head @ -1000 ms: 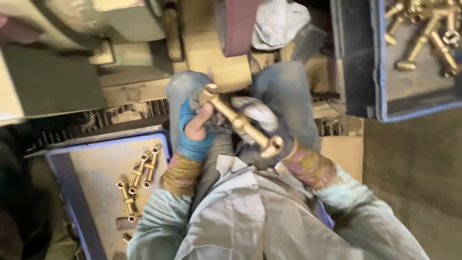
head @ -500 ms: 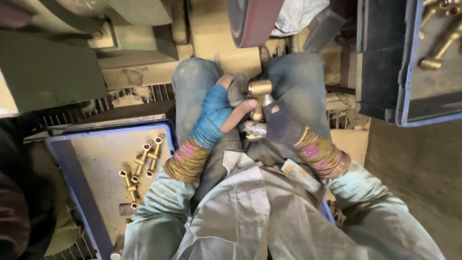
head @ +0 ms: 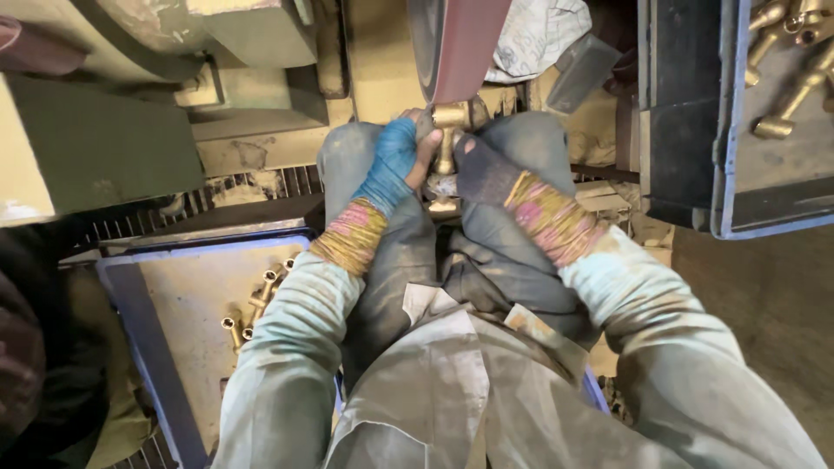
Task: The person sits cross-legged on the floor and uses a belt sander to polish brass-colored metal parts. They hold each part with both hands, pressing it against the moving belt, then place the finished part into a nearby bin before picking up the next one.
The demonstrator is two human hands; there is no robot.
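Brass fitting [head: 447,139] | held just below the belt [head: 465,43], top end touching it | left hand [head: 395,161] and right hand [head: 486,169] both closed around its stem | likely heavy, rigid, smooth; best gripped low on stem, away from belt

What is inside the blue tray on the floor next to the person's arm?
A few brass fittings lie inside the blue tray. The left sleeve covers part of it, so more may be hidden.

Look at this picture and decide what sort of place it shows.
Probably a metal-finishing workshop: a sanding belt on a grimy machine, a brass fitting held up to it by both hands, and crates of brass fittings, one on the left and one on the right.
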